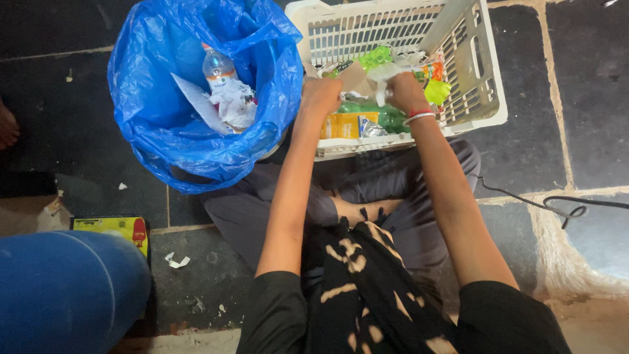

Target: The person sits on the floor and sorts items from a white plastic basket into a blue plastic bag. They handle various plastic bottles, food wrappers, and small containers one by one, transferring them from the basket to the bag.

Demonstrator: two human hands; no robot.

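I sit cross-legged on a dark tiled floor. Both my hands reach into a white slatted plastic crate that holds mixed litter: green wrappers, a yellow packet, a green bottle and paper. My left hand is closed on a brown cardboard piece at the crate's left side. My right hand, with bangles on its wrist, grips a white crumpled wrapper beside a bright green wrapper. The two hands are close together over the pile.
A bin lined with a blue plastic bag stands left of the crate, holding a clear plastic bottle and crumpled white paper. A blue rounded container and a yellow box lie at lower left. A black cable runs at right.
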